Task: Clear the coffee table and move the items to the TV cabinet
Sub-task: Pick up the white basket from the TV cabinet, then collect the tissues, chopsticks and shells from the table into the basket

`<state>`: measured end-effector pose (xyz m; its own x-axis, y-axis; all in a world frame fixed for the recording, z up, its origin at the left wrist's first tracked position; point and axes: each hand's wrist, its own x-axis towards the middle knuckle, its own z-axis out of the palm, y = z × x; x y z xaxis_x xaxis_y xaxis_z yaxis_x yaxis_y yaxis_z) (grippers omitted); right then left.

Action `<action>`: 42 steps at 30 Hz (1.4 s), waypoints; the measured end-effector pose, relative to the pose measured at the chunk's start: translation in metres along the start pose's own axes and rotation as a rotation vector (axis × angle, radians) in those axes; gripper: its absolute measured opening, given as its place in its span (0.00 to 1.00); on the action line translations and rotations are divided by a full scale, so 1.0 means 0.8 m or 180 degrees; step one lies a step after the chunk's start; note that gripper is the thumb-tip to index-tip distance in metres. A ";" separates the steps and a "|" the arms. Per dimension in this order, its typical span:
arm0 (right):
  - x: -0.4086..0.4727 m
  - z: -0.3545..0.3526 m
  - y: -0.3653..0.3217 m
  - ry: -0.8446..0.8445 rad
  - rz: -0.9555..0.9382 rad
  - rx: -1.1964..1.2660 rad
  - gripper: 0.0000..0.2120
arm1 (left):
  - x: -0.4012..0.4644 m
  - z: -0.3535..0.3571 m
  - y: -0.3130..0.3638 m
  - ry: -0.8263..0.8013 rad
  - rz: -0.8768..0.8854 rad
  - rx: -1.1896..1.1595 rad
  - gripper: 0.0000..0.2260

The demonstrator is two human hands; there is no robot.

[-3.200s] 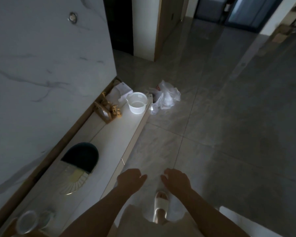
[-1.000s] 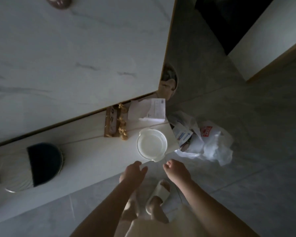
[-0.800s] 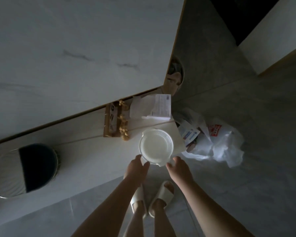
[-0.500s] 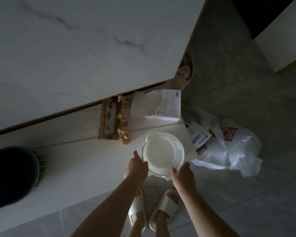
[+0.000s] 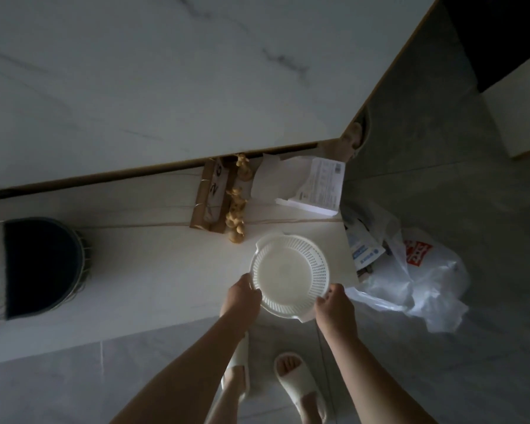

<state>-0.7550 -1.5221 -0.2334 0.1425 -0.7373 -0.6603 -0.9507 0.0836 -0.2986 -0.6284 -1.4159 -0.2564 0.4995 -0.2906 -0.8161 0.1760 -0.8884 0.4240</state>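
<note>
On the cabinet (image 5: 141, 264) edge, left hand (image 5: 241, 296) and right hand (image 5: 334, 306) each grip the rim of a round, perforated white plastic basket (image 5: 289, 272); beside it lie folded papers (image 5: 315, 185), a wooden calendar (image 5: 213, 197); crinkled plastic bag (image 5: 416, 280) on glossy floor tiles.

White TV cabinet top (image 5: 153, 270) runs left to right under a marble wall. On it: dark round dish (image 5: 43, 267) at left, wooden calendar block (image 5: 211, 200) with small tan figures (image 5: 236, 215) at the far edge, papers (image 5: 315, 188) far right, white perforated basket (image 5: 289, 272) near right. Grey tiled floor (image 5: 471, 209) carries a white plastic bag (image 5: 416, 280) beside the cabinet's right end.
</note>
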 end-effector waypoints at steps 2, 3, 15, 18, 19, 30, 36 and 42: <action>-0.013 -0.003 -0.011 -0.0147 -0.0142 -0.0054 0.12 | -0.018 -0.011 -0.012 0.0072 -0.0057 -0.0087 0.13; -0.021 -0.005 -0.016 -0.0214 -0.0224 -0.0079 0.12 | -0.029 -0.017 -0.019 0.0126 -0.0097 -0.0132 0.13; -0.127 -0.035 -0.054 -0.0668 -0.1500 -0.0969 0.13 | -0.167 -0.012 -0.095 0.1063 -0.0765 -0.1853 0.12; -0.161 -0.027 -0.061 -0.0866 -0.1809 -0.1016 0.15 | -0.208 -0.011 -0.119 0.1337 -0.0895 -0.2455 0.06; -0.174 -0.020 -0.062 -0.0945 -0.1908 -0.1045 0.15 | -0.223 -0.012 -0.129 0.1464 -0.0945 -0.2615 0.06; -0.348 0.129 -0.029 -0.1859 -0.2994 -0.1658 0.20 | -0.365 -0.003 -0.317 0.2940 -0.1050 -0.3945 0.14; -0.442 0.213 0.040 -0.2196 -0.3291 -0.2153 0.18 | -0.431 0.038 -0.447 0.3253 -0.1290 -0.5136 0.11; -0.546 0.294 0.126 -0.2614 -0.3322 -0.2445 0.19 | -0.498 0.098 -0.572 0.3627 -0.1473 -0.5628 0.14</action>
<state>-0.8483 -1.0339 -0.1373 0.6782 0.3382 -0.6525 -0.2048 -0.7657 -0.6098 -0.9742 -0.9214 -0.1556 0.2397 0.6737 -0.6990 0.4634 0.5533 0.6921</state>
